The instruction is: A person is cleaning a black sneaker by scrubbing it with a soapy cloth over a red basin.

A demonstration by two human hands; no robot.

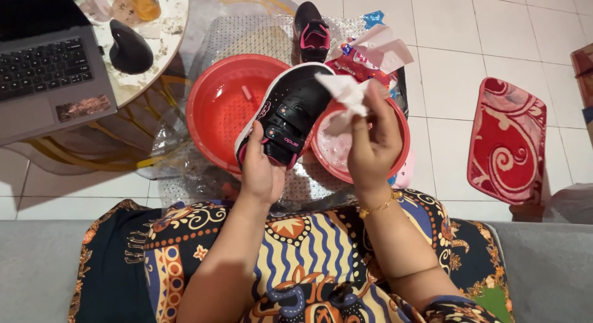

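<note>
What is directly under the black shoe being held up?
Under the black shoe, held by the left hand, lie the rims of two red basins, on clear plastic sheeting. The strip where they meet is covered.

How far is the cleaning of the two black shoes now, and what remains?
Done: nothing shows a finished shoe. In hand: the left hand holds one black shoe over the red basins, and the right hand presses a white tissue against its toe. Left: probably the second black shoe, which lies untouched on the floor behind the basins.
</note>
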